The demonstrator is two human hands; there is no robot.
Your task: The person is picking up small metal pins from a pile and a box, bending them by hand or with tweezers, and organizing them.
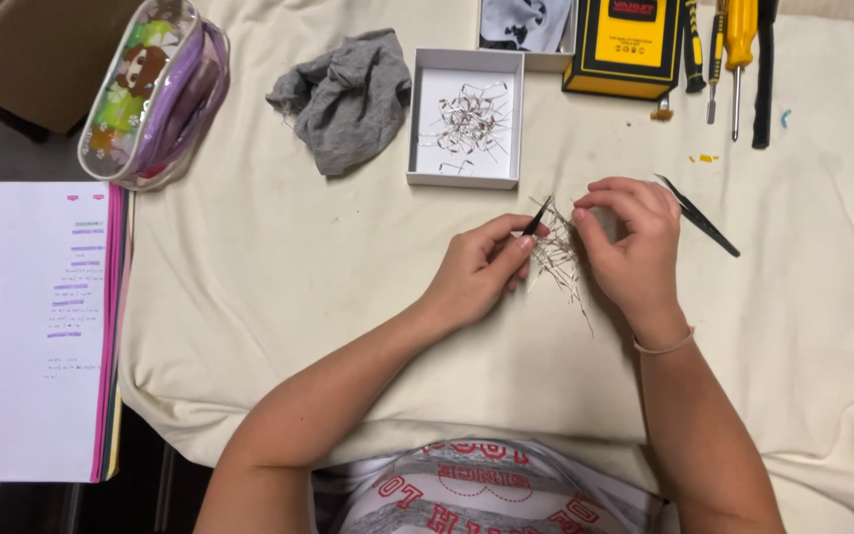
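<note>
Both hands' grip holds wire leads point(560, 259); white box point(420, 119) contains more leads.

The cloth point(279, 277) over the table is cream. A grey rag point(348, 99) lies far left of a white box point(467, 168). The screwdrivers point(738, 40) are yellow.

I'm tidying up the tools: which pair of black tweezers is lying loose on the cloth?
The black tweezers right of the right hand lie untouched on the cloth. The other pair is pinched in the left hand.
</note>
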